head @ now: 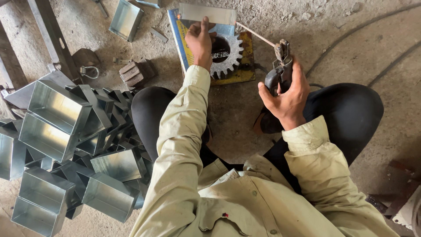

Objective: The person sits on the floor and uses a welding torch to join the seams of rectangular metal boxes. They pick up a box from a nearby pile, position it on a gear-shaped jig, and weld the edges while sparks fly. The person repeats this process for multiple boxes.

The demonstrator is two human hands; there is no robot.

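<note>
My left hand (199, 41) presses down on a shiny sheet-metal piece (207, 14) that stands on a blue and yellow board (182, 39), just above a large steel gear (226, 55). My right hand (287, 94) grips a dark welding electrode holder (280, 66). Its thin rod (255, 34) reaches up-left toward the metal piece's right end. An orange glow shows at the piece's left corner. Both sleeves are pale cream; my dark-trousered knees sit either side of the work.
A heap of open galvanised sheet-metal boxes (66, 145) fills the left. One more box (126, 18) lies at top left beside steel bars (48, 30), a shackle (89, 71) and rusty blocks (133, 72). Cables (351, 37) run across the concrete floor at right.
</note>
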